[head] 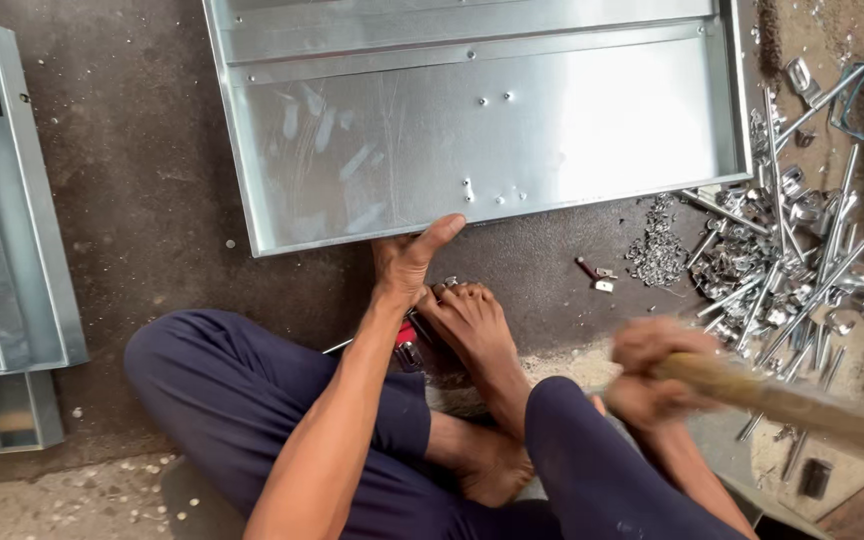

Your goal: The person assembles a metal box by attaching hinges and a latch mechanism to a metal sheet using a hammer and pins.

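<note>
Wooden handle (792,400) in curled fingers (652,370)

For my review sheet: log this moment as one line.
left hand: steadies metal tray edge | right hand: grips wooden handle, blurred | loose metal hardware on floor at right

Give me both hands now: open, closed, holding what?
Left hand: open, thumb on the metal tray edge, holding nothing visible.
Right hand: closed on a wooden handle, blurred.
</note>
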